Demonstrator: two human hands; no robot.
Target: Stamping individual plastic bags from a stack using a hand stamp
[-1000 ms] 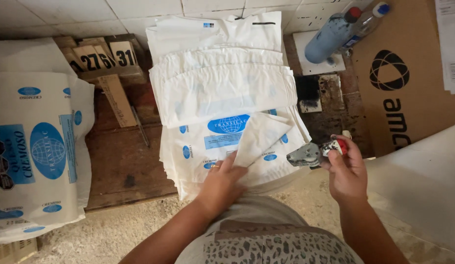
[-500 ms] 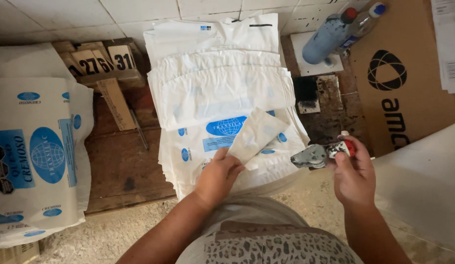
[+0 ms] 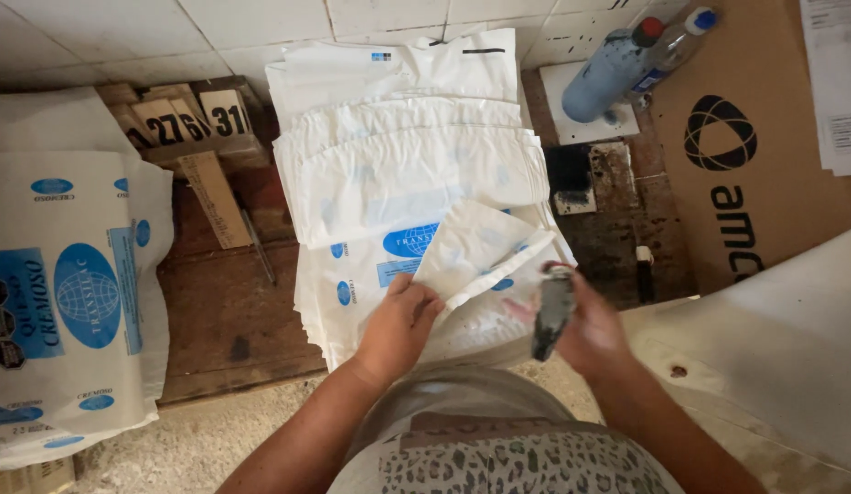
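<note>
The fingers (image 3: 416,295) of the left hand (image 3: 395,329) pinch the lower corner of the top bag (image 3: 471,242) and fold it up and back, so its white underside shows. The right hand (image 3: 585,334) is wrapped around a small grey stamp (image 3: 551,311), fingers pressed around its body, with the stamp hanging just over the lifted flap at the near right edge of the bag stack (image 3: 407,174).

The bag looks thin, light and limp, a slick plastic film that would slide over its neighbours and cling to them; a corner or edge seems the best place to take hold, peeling one layer at a time.

The stack lies fanned out on a dark wooden table (image 3: 229,311), reaching back to the tiled wall. To the left sits a second pile of printed bags (image 3: 69,274) and some numbered wooden blocks (image 3: 192,114). To the right are an ink pad (image 3: 572,174), a blue bottle (image 3: 608,69) and a cardboard box (image 3: 754,155).
</note>
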